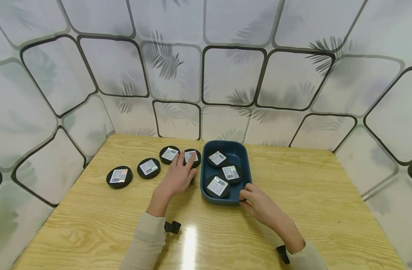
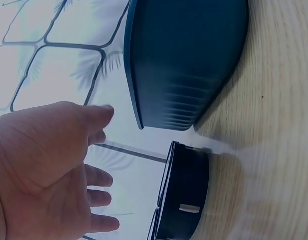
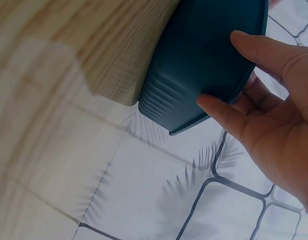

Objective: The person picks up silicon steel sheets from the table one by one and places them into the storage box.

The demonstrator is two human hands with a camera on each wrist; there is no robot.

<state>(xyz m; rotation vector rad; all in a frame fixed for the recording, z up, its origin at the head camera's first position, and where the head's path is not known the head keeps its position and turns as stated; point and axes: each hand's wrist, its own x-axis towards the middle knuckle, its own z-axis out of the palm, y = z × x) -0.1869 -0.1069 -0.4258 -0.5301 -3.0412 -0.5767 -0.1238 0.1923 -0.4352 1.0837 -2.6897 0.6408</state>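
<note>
A dark blue plastic bin stands on the table with three round black discs inside, each bearing a white barcode label; one is the nearest disc. My right hand grips the bin's near right corner, thumb and fingers over the rim, as the right wrist view also shows. Left of the bin, my left hand reaches over a labelled black disc, partly hiding it. In the left wrist view the left hand has extended fingers, apart from the disc beside the bin.
Further left on the wooden table lie more black discs: one beside the left fingers, another nearer, and one at the far left. A patterned curtain hangs behind and along the sides.
</note>
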